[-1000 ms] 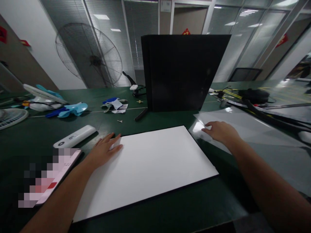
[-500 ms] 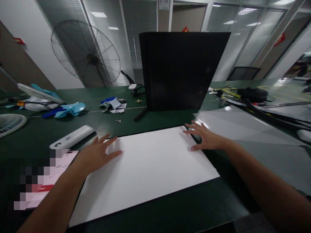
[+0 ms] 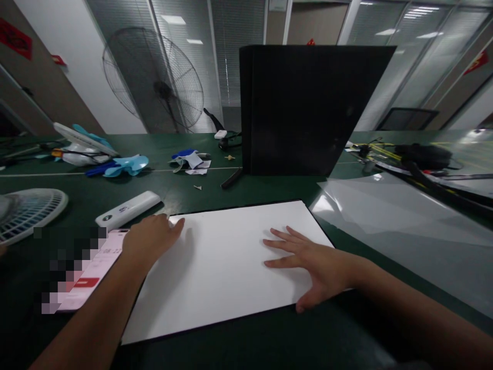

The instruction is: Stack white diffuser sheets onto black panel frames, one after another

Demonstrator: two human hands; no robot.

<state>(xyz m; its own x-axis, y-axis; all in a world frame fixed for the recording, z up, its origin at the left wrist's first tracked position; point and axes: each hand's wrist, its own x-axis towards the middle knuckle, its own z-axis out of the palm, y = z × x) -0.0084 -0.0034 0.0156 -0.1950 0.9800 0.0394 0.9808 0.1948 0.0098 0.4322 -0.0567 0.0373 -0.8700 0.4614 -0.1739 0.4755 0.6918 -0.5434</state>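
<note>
A white rectangular sheet (image 3: 223, 267) lies on the green table, with a thin black border showing along several edges. At its far left corner is my left hand (image 3: 152, 236), fingers bent down by the edge and thumb apart, reaching over the white surface. Their tips are partly hidden, so firm contact is unclear. My right hand (image 3: 308, 259) spreads its fingers over the right part of the sheet, thumb near the front edge, holding nothing. Beside my left forearm lies a phone (image 3: 96, 270) with a pink screen, partly pixelated.
A white oblong device (image 3: 129, 209) lies beyond the phone. The large black box (image 3: 308, 113) stands behind the sheet. Clear plastic sheets (image 3: 389, 221) cover the right side, with cables (image 3: 435, 180) behind. A white fan grille (image 3: 38, 210) and blue fan blades (image 3: 129, 165) are left.
My right hand has moved from the far right corner toward me, over the sheet's right part. My left fingers have bent down at the far left corner. The camera view has shifted left.
</note>
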